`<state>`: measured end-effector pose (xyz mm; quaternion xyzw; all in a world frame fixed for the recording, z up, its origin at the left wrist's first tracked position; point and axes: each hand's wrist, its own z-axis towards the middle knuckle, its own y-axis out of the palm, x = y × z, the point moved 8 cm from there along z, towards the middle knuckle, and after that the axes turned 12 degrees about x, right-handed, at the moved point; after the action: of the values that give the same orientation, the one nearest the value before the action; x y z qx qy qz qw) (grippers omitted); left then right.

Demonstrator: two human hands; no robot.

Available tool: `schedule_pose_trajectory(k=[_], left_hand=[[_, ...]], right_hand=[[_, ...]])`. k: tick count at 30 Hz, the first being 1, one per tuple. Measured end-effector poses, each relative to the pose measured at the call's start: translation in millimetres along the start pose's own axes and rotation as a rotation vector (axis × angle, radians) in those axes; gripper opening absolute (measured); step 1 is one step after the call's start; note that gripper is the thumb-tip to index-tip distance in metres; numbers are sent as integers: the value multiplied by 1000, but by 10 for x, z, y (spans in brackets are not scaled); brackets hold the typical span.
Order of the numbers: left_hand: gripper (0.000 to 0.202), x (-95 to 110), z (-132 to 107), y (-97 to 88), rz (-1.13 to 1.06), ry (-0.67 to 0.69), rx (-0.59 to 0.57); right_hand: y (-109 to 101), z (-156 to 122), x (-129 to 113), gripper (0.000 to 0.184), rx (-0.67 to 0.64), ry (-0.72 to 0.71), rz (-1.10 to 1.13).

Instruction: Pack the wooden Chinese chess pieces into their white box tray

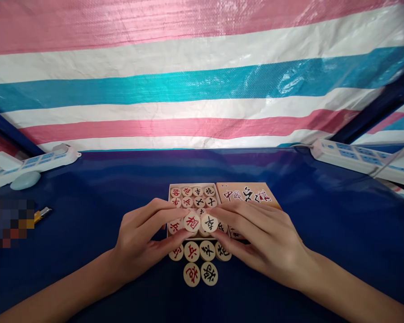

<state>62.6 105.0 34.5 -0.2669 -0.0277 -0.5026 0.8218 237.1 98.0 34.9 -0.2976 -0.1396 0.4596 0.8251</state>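
Observation:
A small open box of round wooden Chinese chess pieces sits mid-table, its orange lid lying beside it on the right. My left hand pinches a piece with a red character over the box's near rows. My right hand pinches a piece with a black character right next to it. Several loose pieces lie on the cloth just in front of the box, between my hands.
The table has a dark blue cloth. White power strips lie at the back left and back right. A pale oval object and a yellow-tipped item sit at the left. A striped tarp hangs behind.

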Motion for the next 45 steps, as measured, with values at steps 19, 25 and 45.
schedule_pose_trajectory(k=[19, 25, 45], left_hand=[[27, -2, -23, 26, -27, 2, -11], [29, -8, -33, 32, -50, -22, 1], [24, 4, 1, 47, -31, 12, -27]], right_hand=[[13, -32, 42, 35, 13, 81, 62], [17, -29, 54, 32, 18, 100, 55], [9, -11, 32, 34, 48, 92, 62]])
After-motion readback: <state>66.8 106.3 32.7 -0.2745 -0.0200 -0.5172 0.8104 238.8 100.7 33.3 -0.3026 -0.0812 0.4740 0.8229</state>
